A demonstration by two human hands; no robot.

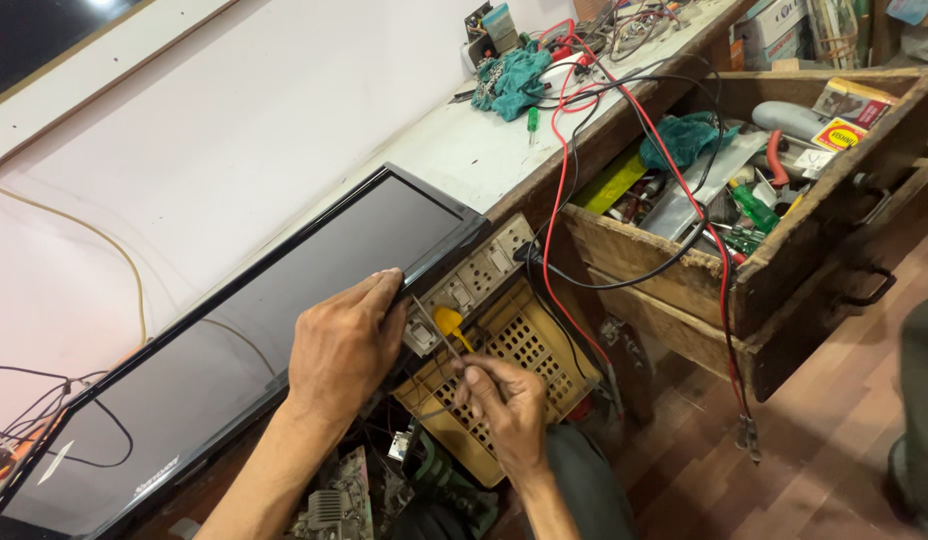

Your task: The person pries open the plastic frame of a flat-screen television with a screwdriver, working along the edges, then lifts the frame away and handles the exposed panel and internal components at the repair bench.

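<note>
We have the flat black monitor lying face up along the bench edge, its lower corner near the centre of view. Our left hand lies palm down on the bezel there, fingers curled over the edge and pressing. At about four o'clock from it, our right hand pinches a thin metal tool between thumb and fingertips, its tip angled toward eleven o'clock at the frame seam. We judge it wise to keep the blade shallow and the left hand firm. A yellow-handled screwdriver lies alongside.
</note>
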